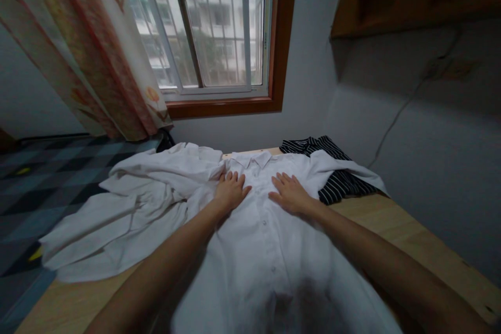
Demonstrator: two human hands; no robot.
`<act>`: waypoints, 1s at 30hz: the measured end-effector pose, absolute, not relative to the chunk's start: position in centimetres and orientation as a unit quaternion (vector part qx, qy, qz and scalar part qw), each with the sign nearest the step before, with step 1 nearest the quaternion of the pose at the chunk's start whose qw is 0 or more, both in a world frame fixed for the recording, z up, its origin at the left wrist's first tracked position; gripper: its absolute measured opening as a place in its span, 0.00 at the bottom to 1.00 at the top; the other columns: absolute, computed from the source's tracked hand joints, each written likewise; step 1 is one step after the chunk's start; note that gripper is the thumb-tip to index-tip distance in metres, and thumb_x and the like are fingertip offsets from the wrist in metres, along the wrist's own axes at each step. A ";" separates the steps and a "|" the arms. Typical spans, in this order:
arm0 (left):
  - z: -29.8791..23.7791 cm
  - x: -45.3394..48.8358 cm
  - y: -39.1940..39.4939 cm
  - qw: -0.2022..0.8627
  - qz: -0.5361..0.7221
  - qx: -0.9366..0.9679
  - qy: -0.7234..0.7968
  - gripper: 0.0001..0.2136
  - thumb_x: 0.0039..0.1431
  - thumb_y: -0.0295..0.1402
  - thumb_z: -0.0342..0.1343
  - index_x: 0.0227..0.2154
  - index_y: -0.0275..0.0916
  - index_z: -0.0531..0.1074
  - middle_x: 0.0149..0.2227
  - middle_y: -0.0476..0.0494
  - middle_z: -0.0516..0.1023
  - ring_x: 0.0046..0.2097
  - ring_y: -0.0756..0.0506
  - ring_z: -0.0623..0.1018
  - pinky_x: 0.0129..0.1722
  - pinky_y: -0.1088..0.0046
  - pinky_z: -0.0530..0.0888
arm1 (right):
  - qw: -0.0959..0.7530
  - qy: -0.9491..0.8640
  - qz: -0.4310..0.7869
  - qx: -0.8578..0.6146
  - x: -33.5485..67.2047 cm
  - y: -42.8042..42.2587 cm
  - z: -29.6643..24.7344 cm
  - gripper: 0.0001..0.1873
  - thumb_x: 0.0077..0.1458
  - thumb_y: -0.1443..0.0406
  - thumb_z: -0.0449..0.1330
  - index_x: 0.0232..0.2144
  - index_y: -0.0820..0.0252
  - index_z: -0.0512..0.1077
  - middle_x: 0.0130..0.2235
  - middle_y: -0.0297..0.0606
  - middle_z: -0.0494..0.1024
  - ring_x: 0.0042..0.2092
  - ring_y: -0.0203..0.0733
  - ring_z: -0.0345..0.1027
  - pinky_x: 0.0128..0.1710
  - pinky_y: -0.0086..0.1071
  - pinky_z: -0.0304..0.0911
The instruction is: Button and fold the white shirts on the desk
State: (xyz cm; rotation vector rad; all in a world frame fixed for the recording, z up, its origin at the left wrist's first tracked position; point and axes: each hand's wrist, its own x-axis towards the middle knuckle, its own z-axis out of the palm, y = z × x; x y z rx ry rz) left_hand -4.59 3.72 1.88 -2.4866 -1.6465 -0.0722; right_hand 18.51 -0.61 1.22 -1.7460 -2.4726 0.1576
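Note:
A white button-up shirt lies front side up over the wooden table, its collar at the far end. Flat on the left chest of the shirt rests my left hand, fingers stretched out. My right hand is spread on the other side of the button line, palm down on the cloth. One sleeve stretches right, across a black striped garment. The near end of the shirt is blurred and shadowed.
Rumpled white clothing is heaped at the table's left. The wooden table runs along a wall with a hanging cable. A checkered bed cover, a curtain and a window lie beyond; a shelf hangs upper right.

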 end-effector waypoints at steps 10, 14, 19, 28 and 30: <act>0.8 -6.0 -2.5 -0.015 0.015 -0.887 -0.460 0.31 0.64 0.53 0.40 0.66 0.43 0.53 0.69 0.36 0.50 0.68 0.31 0.51 0.63 0.46 0.51 | 0.150 -0.846 0.180 -0.480 19.9 -9.2 0.1 0.29 0.65 0.54 0.47 0.63 0.61 0.59 0.66 0.49 0.57 0.67 0.48 0.48 0.65 0.48 0.44; 0.4 -6.6 -3.5 -0.023 0.004 -0.888 -0.459 0.32 0.64 0.54 0.40 0.66 0.44 0.52 0.69 0.37 0.48 0.68 0.32 0.49 0.63 0.47 0.49 | 0.118 -0.839 0.125 -0.516 22.9 -10.9 -0.3 0.30 0.63 0.57 0.51 0.63 0.63 0.59 0.67 0.49 0.54 0.68 0.51 0.45 0.66 0.50 0.41; 0.7 -6.5 -3.4 -0.025 -0.001 -0.886 -0.462 0.32 0.64 0.54 0.40 0.67 0.44 0.52 0.69 0.37 0.48 0.69 0.32 0.49 0.64 0.48 0.49 | 0.112 -0.854 0.102 -0.498 24.2 -14.0 -1.2 0.30 0.62 0.57 0.52 0.64 0.58 0.57 0.67 0.44 0.53 0.68 0.48 0.44 0.66 0.49 0.42; 0.4 -6.5 -3.6 -0.066 -0.039 -0.877 -0.473 0.31 0.64 0.52 0.42 0.65 0.41 0.54 0.68 0.37 0.50 0.69 0.33 0.48 0.64 0.47 0.47 | 0.316 -0.672 0.067 -0.667 26.1 -15.2 -2.7 0.24 0.54 0.63 0.56 0.54 0.64 0.68 0.55 0.51 0.71 0.58 0.53 0.63 0.58 0.48 0.58; 0.6 -5.9 -3.8 -0.099 -0.086 -0.862 -0.489 0.30 0.64 0.49 0.43 0.64 0.38 0.56 0.67 0.35 0.54 0.68 0.34 0.52 0.64 0.48 0.49 | 0.349 -0.670 0.124 -0.643 25.3 -15.4 -1.9 0.20 0.55 0.67 0.52 0.49 0.62 0.70 0.49 0.47 0.75 0.52 0.49 0.68 0.55 0.45 0.61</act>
